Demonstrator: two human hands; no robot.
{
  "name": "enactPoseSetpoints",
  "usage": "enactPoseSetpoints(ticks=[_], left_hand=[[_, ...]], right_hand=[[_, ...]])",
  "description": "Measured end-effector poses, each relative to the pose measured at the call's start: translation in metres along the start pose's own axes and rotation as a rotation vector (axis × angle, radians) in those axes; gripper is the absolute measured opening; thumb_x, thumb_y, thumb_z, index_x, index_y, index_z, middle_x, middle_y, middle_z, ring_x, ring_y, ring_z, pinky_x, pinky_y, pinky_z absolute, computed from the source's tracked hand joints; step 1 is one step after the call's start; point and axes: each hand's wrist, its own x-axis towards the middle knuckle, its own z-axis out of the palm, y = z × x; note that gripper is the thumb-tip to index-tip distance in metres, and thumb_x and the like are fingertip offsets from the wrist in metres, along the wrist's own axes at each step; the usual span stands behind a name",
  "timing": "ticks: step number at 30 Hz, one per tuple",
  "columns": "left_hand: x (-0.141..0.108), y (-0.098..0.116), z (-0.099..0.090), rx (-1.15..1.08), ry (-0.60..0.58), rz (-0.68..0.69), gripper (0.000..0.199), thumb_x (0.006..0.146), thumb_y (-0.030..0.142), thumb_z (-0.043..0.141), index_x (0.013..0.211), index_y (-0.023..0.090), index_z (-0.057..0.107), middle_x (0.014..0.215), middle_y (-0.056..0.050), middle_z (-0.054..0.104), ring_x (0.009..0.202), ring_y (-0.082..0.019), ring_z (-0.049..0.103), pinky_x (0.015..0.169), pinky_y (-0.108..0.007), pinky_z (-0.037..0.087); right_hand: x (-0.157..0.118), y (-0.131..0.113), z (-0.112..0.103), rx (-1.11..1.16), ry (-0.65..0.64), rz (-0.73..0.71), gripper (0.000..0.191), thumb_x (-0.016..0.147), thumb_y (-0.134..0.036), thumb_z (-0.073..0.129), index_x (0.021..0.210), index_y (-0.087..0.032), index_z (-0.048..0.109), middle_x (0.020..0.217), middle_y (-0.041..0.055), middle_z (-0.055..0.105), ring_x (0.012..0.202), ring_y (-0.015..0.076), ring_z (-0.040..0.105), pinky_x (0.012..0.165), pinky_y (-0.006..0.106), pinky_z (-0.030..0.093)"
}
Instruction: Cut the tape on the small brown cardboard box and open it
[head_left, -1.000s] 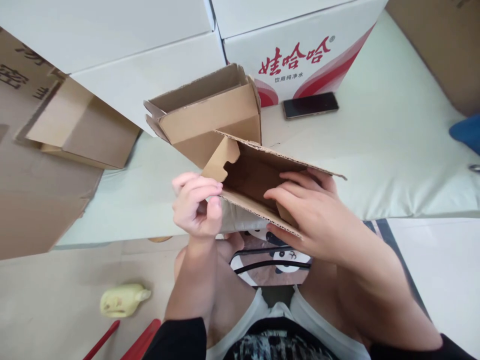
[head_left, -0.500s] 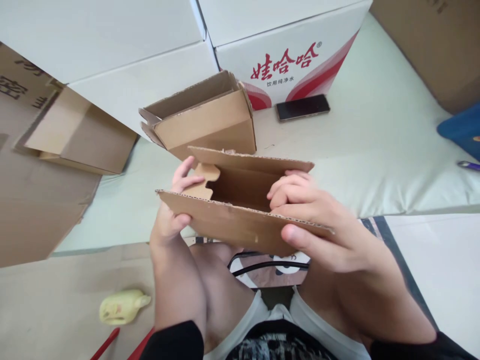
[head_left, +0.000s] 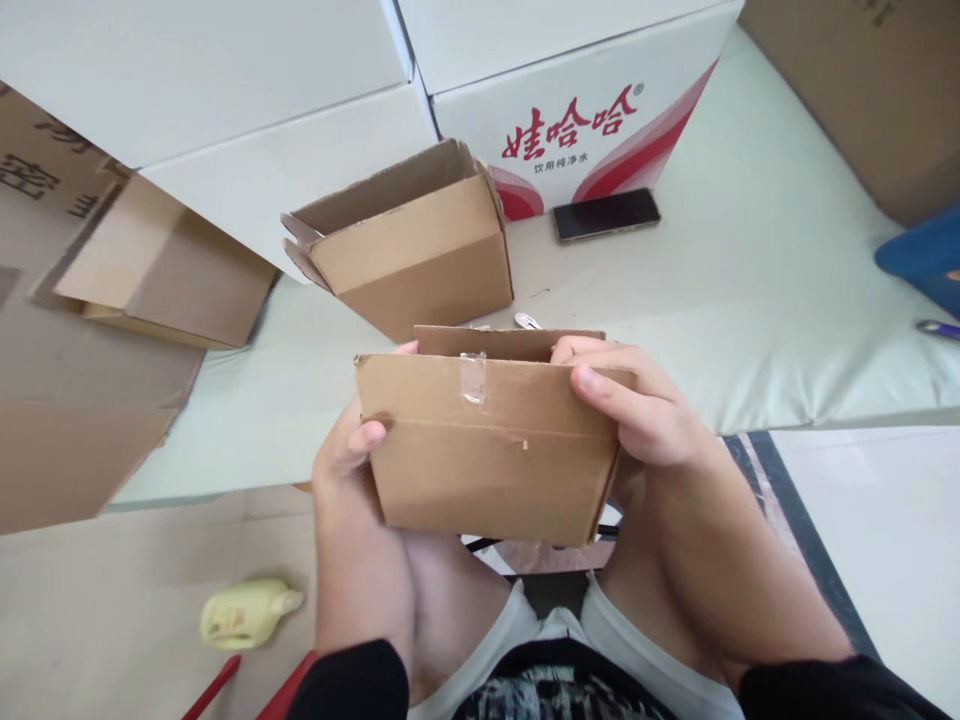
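Note:
A small brown cardboard box point(head_left: 487, 480) is held up over my lap, its long side facing me and its top flaps raised. A strip of clear tape point(head_left: 472, 378) hangs on the near flap. My left hand point(head_left: 352, 437) grips the left end, thumb on the near face, most fingers hidden behind. At the right end my right hand point(head_left: 637, 395) pinches the near flap, thumb outside and fingers inside the opening. Just beyond it stands another open cardboard box point(head_left: 427, 270) on the pale green cover point(head_left: 750, 310).
White cartons point(head_left: 585, 120) with red print line the back. A phone point(head_left: 606, 215) lies before them. To the left leans an open brown box point(head_left: 187, 265); a blue object point(head_left: 922, 260) sits at right. A yellow bottle point(head_left: 251, 612) lies on the floor. Behind the held box a small white object point(head_left: 527, 321) shows.
Both hands have tilted the box so its near side faces me, and its flaps have drawn closer together. The tape and the white object behind have come into sight.

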Motion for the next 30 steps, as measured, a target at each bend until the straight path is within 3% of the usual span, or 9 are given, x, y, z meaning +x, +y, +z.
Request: enactPoseSetpoints(ticks=[10,21,25,30], left_hand=[[0.009,-0.002,0.001,-0.047,0.070,-0.012,0.101,0.056,0.055,0.092,0.145,0.024,0.057,0.142,-0.013,0.066,0.124,-0.042,0.065,0.096,-0.051,0.060],[0.005,-0.007,-0.010,0.066,0.108,-0.054,0.097,0.052,0.057,0.091,0.140,0.026,0.061,0.136,-0.009,0.069,0.120,-0.040,0.067,0.092,-0.046,0.061],[0.006,-0.001,-0.002,0.022,0.071,-0.075,0.098,0.054,0.054,0.091,0.142,0.026,0.058,0.137,-0.009,0.068,0.117,-0.037,0.068,0.092,-0.045,0.061],[0.000,0.003,0.017,-0.047,0.174,0.012,0.083,0.060,0.044,0.090,0.136,0.027,0.058,0.122,-0.005,0.071,0.096,-0.023,0.070,0.078,-0.032,0.061]], right_hand=[[-0.001,0.005,0.001,-0.042,0.188,-0.061,0.050,0.097,-0.056,0.059,0.063,-0.019,0.055,0.072,0.0004,0.049,0.067,0.0154,0.047,0.066,0.035,0.034],[-0.002,0.005,0.000,-0.053,0.185,-0.058,0.049,0.097,-0.054,0.059,0.063,-0.020,0.056,0.071,0.0005,0.050,0.066,0.0153,0.046,0.065,0.035,0.035],[-0.002,0.004,0.001,-0.072,0.195,-0.073,0.049,0.097,-0.054,0.059,0.062,-0.019,0.056,0.071,0.0004,0.050,0.066,0.0152,0.048,0.065,0.035,0.036],[-0.002,0.006,0.003,-0.094,0.249,-0.107,0.043,0.099,-0.047,0.057,0.065,-0.021,0.060,0.072,0.0009,0.055,0.069,0.0162,0.052,0.069,0.035,0.041]])
